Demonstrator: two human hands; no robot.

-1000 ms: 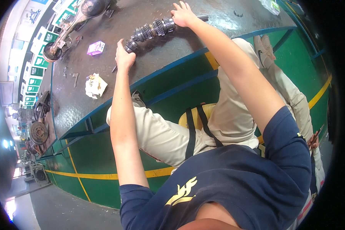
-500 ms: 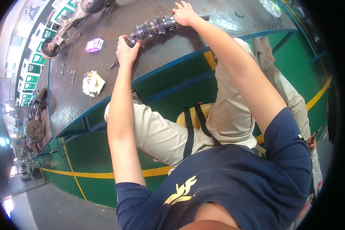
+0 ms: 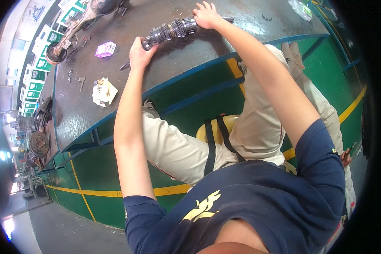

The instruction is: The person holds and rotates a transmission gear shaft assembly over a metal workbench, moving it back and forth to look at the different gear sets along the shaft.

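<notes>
A steel gear shaft (image 3: pixel 172 30) carrying several toothed gears lies along the far side of the metal workbench (image 3: pixel 131 91). My left hand (image 3: pixel 140 55) is closed around its left part, thumb and fingers at a small gear there. The thin left end of the shaft pokes out beyond that hand. At the other end my right hand (image 3: pixel 205 17) lies over the shaft beside the last large gear, its fingers stretched out and spread. A short length of shaft shows to the right of it.
Left on the bench are a purple box (image 3: pixel 106 49), a stained crumpled cloth or paper (image 3: pixel 104 92), a small metal tool (image 3: pixel 81 84) and a long axle-like assembly (image 3: pixel 74 31). A plastic bag (image 3: pixel 300 9) lies far right. Another person's hand (image 3: pixel 346 157) shows at right.
The gear shaft and both hands appear slightly farther right in the picture, though the view has shifted a little too. My left fingers have adjusted slightly around the shaft's left part.
</notes>
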